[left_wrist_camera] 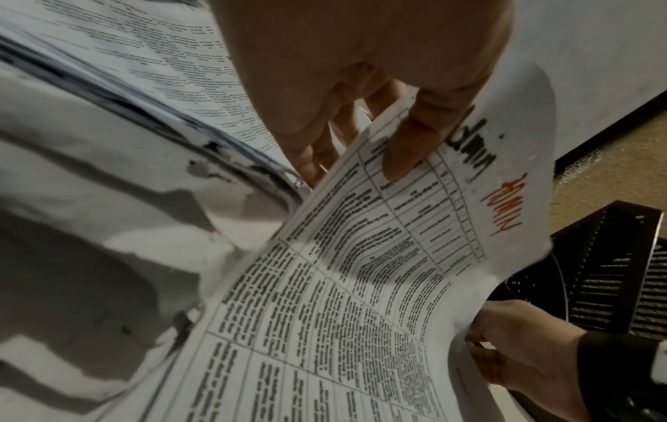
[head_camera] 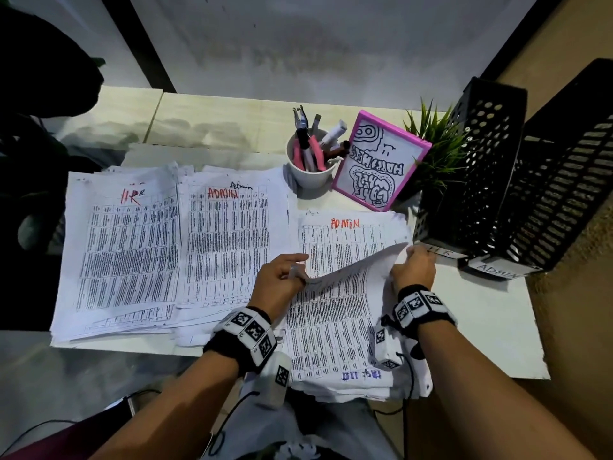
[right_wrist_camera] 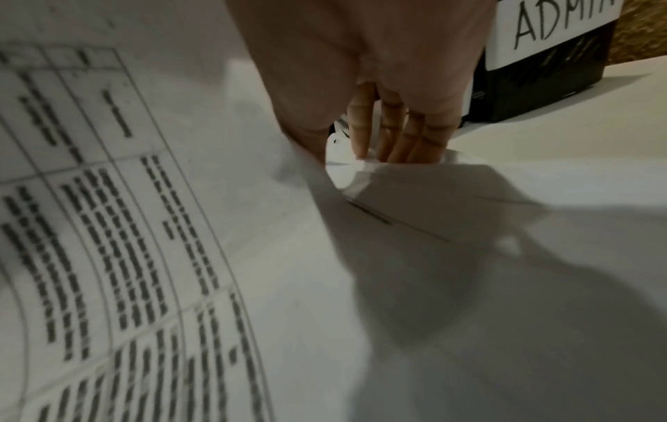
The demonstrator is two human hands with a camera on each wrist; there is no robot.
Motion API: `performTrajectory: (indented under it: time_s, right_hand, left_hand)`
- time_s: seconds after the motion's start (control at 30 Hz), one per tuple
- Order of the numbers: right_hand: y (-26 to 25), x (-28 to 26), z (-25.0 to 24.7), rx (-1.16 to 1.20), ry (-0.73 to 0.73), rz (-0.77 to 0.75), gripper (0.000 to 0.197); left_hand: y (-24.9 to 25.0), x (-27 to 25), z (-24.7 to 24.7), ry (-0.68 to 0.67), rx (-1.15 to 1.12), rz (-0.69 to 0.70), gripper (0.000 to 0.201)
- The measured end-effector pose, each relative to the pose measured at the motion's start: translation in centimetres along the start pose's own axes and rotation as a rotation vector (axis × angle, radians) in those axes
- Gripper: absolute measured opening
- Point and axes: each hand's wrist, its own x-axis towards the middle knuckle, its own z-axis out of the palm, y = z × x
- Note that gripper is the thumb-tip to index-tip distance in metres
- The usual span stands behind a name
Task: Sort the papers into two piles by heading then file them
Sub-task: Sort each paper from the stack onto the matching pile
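Both hands hold one printed sheet [head_camera: 335, 313], bent up over the unsorted stack [head_camera: 345, 240], whose top page reads ADMIN in red. My left hand [head_camera: 298, 273] pinches the sheet's left edge. In the left wrist view the thumb and fingers of the left hand [left_wrist_camera: 353, 168] clamp the sheet [left_wrist_camera: 361, 285], which reads "Admin" in black and "ADMIN" in orange. My right hand [head_camera: 409, 257] grips the right edge; the right wrist view shows the right hand [right_wrist_camera: 353, 151] beside the curved sheet [right_wrist_camera: 144, 228]. The HR pile [head_camera: 126, 244] lies at the far left, the ADMIN pile [head_camera: 229, 240] beside it.
Two black perforated file holders stand at the right, labelled HR [head_camera: 444, 252] and ADMIN [head_camera: 497, 270], close to my right hand. Behind the stack are a white cup of pens [head_camera: 311, 161], a pink-framed drawing [head_camera: 381, 161] and a small green plant [head_camera: 438, 141].
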Motion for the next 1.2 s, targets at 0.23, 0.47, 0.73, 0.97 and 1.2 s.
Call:
performTrajectory:
  time_s: [0.23,0.47,0.73,0.97,1.2]
  right_hand:
    - [0.1,-0.5,-1.5,0.263,0.085,0.005,0.029]
    - [2.2,-1.3,-4.6,0.467,0.006,-0.23,0.019]
    - [2.9,-2.6,-7.2,0.851,-0.186,-0.021,0.05]
    - [3.6,-4.1,-6.6,0.998,-0.37,0.138,0.039]
    - [3.3,-2.2,-5.5,1.124,-0.337,0.357,0.018]
  left_hand:
    - [-0.2,0.1,0.2,-0.027,-0.019,-0.027,0.051]
    - [0.8,0.4,0.9,-0.05,-0.003,-0.018,0.041]
    - [2.0,1.9,1.6,-0.042,0.102,-0.05,0.042]
    - [1.9,0.9,2.3,-0.003,0.008,-0.136,0.034]
    - [2.7,1.8,1.2,0.178,-0.096,-0.047,0.029]
